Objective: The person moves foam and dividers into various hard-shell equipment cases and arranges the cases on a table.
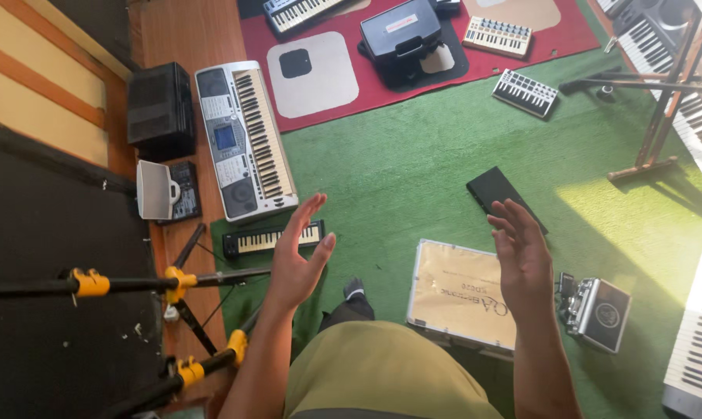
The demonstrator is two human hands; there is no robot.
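Both hands hover empty, palms facing each other, fingers loosely spread: the left hand (295, 260) above a small black keyboard (271, 239), the right hand (522, 256) over a flat black case (497, 190). The small keyboard lies on green carpet (397, 167), long axis running 9 to 3 o'clock, touching the silver keyboard (244, 140) at 12. Open carpet spreads toward 1 o'clock; a cream-topped metal case (459, 293) sits at 6 between the hands.

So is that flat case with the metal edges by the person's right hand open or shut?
Shut. The flat case lies flat on the green carpet with its lid down; no inside shows. The right hand hovers above it, not touching.
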